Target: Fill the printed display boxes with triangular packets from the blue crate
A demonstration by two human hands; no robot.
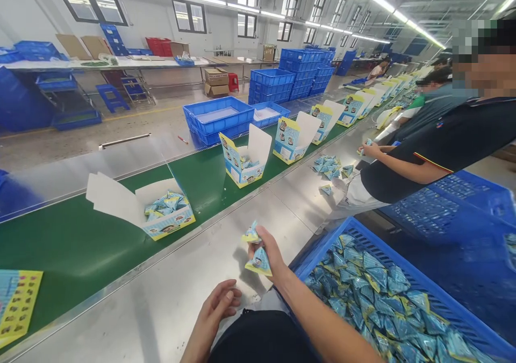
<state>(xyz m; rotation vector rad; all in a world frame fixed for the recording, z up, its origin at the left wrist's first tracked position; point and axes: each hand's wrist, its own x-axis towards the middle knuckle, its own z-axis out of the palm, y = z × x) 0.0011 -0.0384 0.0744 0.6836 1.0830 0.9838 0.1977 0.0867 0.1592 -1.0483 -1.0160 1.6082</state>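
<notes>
right hand: I see it pinching two triangular packets, one at the fingertips, one lower against the thumb, over the steel counter
left hand: loosely curled, empty, resting on the counter
blue crate: just right of the grip, full of the same packets
open box: on the green belt, packets inside

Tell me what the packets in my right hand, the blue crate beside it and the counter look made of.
Packets: glossy printed plastic film, probably; crinkled, with shiny highlights.
Blue crate: moulded hard plastic, fairly matte, with slotted walls.
Counter: brushed stainless steel, likely; grey, with soft reflections.
</notes>
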